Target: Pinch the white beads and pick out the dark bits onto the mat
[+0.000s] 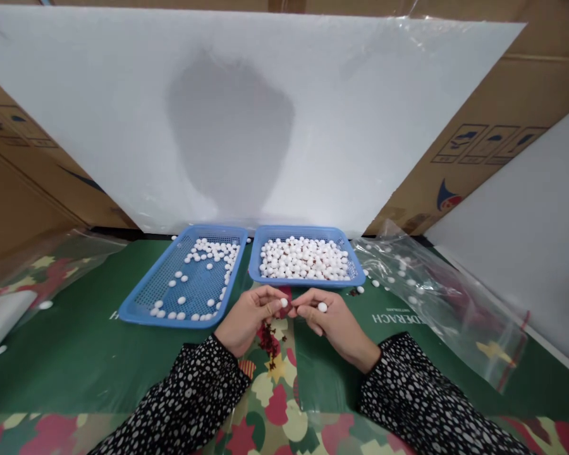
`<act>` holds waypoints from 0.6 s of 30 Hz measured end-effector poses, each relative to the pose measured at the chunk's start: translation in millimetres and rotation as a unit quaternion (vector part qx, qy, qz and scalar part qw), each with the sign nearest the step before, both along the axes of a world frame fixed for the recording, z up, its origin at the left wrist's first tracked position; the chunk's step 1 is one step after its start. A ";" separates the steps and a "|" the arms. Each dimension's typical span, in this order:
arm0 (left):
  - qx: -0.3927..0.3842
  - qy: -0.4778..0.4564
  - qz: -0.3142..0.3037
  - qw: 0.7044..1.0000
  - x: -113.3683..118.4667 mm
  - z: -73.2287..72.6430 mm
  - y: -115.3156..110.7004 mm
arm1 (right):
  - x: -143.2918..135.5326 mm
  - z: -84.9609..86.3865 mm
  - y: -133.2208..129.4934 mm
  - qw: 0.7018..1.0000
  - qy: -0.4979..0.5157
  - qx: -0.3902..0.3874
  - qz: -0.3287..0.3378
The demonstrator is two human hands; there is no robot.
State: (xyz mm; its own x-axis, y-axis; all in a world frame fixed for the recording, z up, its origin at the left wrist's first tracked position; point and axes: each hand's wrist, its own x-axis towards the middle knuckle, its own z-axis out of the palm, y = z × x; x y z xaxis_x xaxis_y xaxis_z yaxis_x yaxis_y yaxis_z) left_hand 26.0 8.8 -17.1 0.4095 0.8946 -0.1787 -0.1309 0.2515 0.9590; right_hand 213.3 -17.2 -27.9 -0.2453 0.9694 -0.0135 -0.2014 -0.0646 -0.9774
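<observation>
My left hand (249, 319) pinches a small white ball (283, 303) between thumb and forefinger. Close beside it, my right hand (336, 325) has a second white ball (322, 307) resting against its curled fingers. The right thumb and forefinger are pressed together near the first ball; anything between their tips is too small to make out. Below the hands lies a little heap of dark red-brown bits (268, 341). Just beyond the hands, a blue basket (308, 282) is filled with white balls. Another blue basket (140, 309), to the left, holds fewer, scattered ones.
A clear plastic bag (474, 335) with white balls lies at the right. More plastic and a white object (9, 316) are at the left. Loose balls dot the green sheet (76, 354). A white board (336, 126) and cardboard (540, 82) stand behind.
</observation>
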 end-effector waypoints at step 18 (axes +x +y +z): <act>0.041 0.010 0.036 0.998 1.7 0.3 -2.7 | -3.5 1.7 -1.8 0.991 -0.118 0.049 -0.038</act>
